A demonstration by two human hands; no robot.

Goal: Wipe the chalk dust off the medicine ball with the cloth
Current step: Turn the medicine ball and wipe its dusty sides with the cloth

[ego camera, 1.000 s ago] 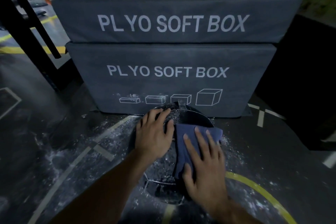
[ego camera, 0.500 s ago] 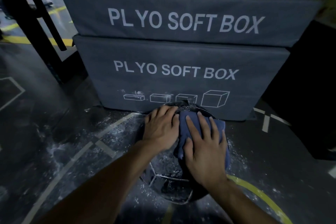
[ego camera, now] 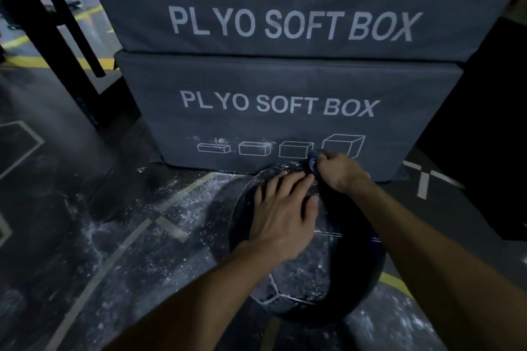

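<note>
Single head-worn wide-angle view, facing forward and down, close above the floor (ego camera: 85, 236)

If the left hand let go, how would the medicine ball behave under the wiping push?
Being round, the medicine ball would probably roll; the flat left hand looks to steady it. The plyo box behind likely stops it. Its chalk-dusted surface may be slippery.

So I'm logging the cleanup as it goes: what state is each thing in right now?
medicine ball: on the floor against the lower box, chalk dust on its near side.
cloth: bunched, gripped at the ball's far top edge.
right hand: fingers curled round the cloth.
left hand: flat on the ball's top, steadying it.
plyo soft boxes: stacked two high, chalk smudges on the lower.
</note>
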